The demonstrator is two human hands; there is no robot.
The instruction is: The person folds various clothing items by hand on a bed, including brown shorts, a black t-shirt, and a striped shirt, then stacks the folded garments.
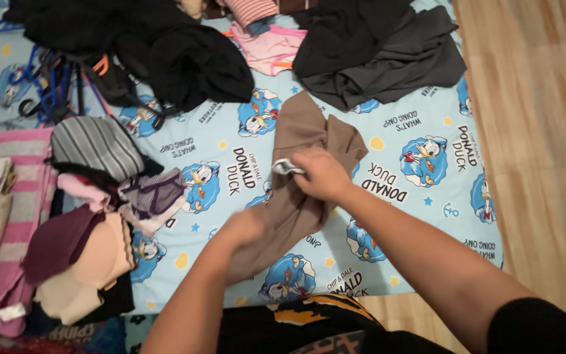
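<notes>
Brown garment [296, 190], centre of the blue cartoon-print sheet [420, 216]: soft, light, limp, likely to sag wherever unsupported. Your right hand [322, 174] pinches its upper fold by the white label [287, 167]; your left hand [244, 229], at 7 o'clock, clutches the lower end. Best gripped at seams and edges
</notes>
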